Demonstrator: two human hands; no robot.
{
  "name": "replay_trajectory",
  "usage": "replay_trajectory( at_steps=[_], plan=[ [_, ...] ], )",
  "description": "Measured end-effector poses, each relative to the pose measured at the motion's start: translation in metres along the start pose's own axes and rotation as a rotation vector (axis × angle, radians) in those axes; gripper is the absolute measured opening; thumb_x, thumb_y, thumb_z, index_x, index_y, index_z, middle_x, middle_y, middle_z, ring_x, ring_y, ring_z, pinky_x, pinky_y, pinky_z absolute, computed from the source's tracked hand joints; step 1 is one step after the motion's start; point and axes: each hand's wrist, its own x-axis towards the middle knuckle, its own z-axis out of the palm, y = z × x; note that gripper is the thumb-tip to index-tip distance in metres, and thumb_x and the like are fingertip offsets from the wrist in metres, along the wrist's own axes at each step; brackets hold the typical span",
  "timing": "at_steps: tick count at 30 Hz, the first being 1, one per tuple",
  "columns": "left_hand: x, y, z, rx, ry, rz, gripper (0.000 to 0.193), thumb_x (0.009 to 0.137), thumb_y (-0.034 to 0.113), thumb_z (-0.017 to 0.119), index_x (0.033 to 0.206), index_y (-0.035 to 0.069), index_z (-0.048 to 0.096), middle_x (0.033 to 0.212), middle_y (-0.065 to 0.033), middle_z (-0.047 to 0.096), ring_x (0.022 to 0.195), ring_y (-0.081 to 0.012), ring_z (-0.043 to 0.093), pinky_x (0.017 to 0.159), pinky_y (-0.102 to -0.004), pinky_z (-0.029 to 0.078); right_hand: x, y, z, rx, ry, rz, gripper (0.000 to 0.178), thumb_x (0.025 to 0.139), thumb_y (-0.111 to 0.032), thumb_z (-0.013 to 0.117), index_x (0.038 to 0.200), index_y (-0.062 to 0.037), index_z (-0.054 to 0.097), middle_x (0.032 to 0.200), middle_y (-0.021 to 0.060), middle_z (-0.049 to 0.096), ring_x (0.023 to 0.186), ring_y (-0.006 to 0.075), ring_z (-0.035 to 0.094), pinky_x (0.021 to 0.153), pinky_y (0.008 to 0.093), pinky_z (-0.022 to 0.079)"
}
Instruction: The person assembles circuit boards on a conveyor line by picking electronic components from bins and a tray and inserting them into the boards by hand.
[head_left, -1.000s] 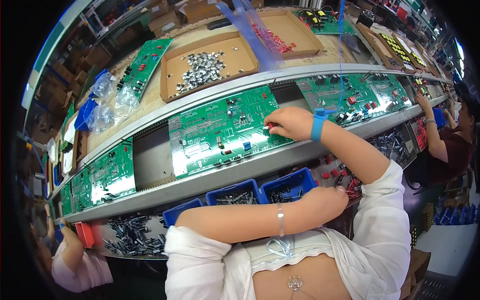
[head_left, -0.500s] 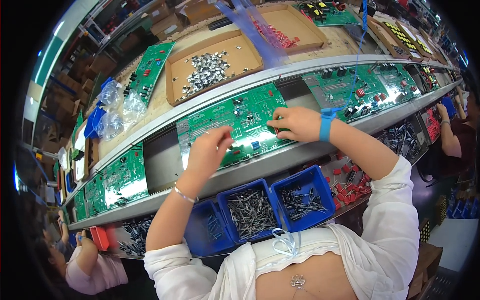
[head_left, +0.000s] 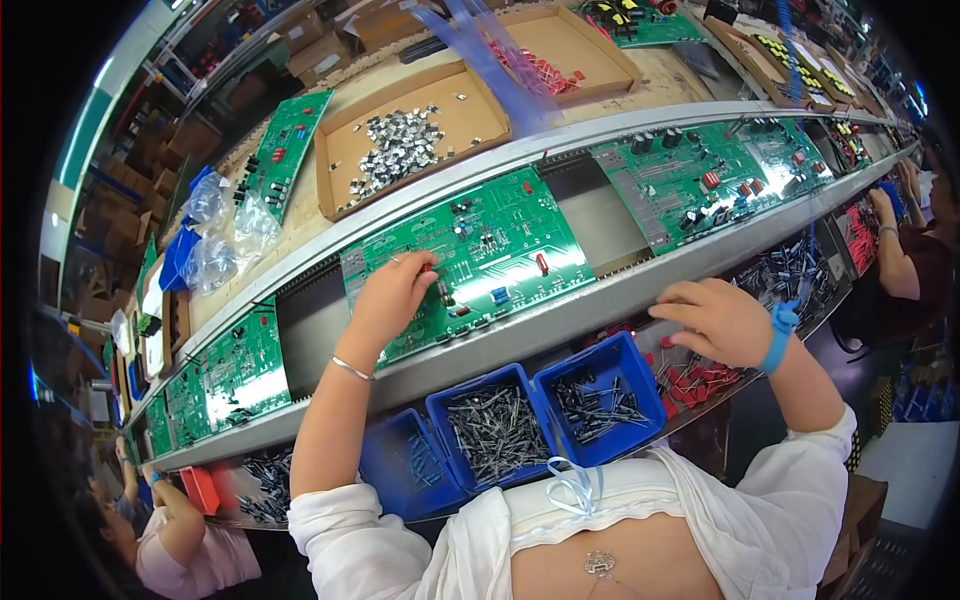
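A green circuit board (head_left: 500, 215) lies on the metal rail in front of me, with small parts standing on it. My left hand (head_left: 392, 292) is over the board's left part, fingers pinched on a small red capacitor (head_left: 428, 268). Another red capacitor (head_left: 542, 263) stands upright near the board's right side, by a blue part (head_left: 499, 296). My right hand (head_left: 722, 322), with a blue wrist strap, hovers off the board, over a pile of loose red capacitors (head_left: 690, 385). Its fingers are spread and nothing shows in them.
Blue bins (head_left: 600, 385) of leaded parts stand along my side of the rail. Further boards (head_left: 715, 180) lie on the rail to both sides. Beyond it are a cardboard tray (head_left: 330, 190) of silvery parts and clear plastic bags (head_left: 215, 250). Co-workers sit at both ends.
My right hand has left the board and moved right and nearer to me, above the red capacitors; a red capacitor now shows upright where it was. My left hand has shifted slightly left.
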Motion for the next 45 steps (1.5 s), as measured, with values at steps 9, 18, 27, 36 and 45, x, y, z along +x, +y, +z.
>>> replay_trajectory(
  at_steps=[9,18,27,36,45],
  plan=[
    [0.003,0.012,0.014,0.178,0.057,-0.033,0.016,0.084,0.018,0.056,0.097,0.009,0.055,0.088,-0.009,0.06,0.079,-0.0288,0.059,0.066,-0.037,0.047,-0.05,-0.028,0.044,-0.084,-0.269,0.259,0.04,0.071,-0.027,0.066,0.106,-0.0103,0.053,0.089,0.0088,0.053,0.079,0.0284,0.058,0.062,0.0376,0.049],
    [0.007,0.009,0.017,0.28,0.027,0.095,0.019,0.083,0.019,0.057,0.1,0.01,0.055,0.084,-0.0075,0.058,0.082,-0.0269,0.058,0.068,-0.0362,0.047,-0.049,-0.012,0.06,-0.054,-0.331,0.243,0.026,0.073,-0.02,0.063,0.095,-0.0095,0.055,0.091,0.0092,0.053,0.079,0.0271,0.059,0.065,0.0386,0.048],
    [0.02,0.113,0.014,0.273,-0.007,0.324,0.042,0.077,0.02,0.061,0.114,0.002,0.051,0.112,-0.014,0.051,0.1,-0.0313,0.05,0.084,-0.0398,0.043,-0.04,0.039,0.03,0.169,0.135,0.069,0.012,0.07,-0.011,0.062,0.08,-0.0064,0.057,0.081,0.0083,0.055,0.064,0.0251,0.054,0.058,0.035,0.045],
    [0.041,0.257,0.119,0.33,-0.705,0.6,0.023,0.073,0.016,0.063,0.092,0.004,0.065,0.095,-0.0109,0.063,0.09,-0.0235,0.061,0.07,-0.031,0.05,0.067,0.035,-0.012,0.44,0.104,0.018,0.011,0.075,-0.003,0.06,0.085,0.0002,0.057,0.079,0.01,0.062,0.074,0.015,0.061,0.068,0.0275,0.048],
    [0.039,0.246,0.17,0.143,-0.603,0.305,0.014,0.07,0.011,0.064,0.081,0.004,0.069,0.09,-0.0121,0.066,0.084,-0.0244,0.064,0.065,-0.0322,0.052,0.169,0.015,0.027,0.707,0.01,0.089,0.025,0.079,0.0,0.057,0.103,-0.0008,0.063,0.088,0.0098,0.066,0.078,0.0139,0.065,0.07,0.0261,0.05]
  ],
)
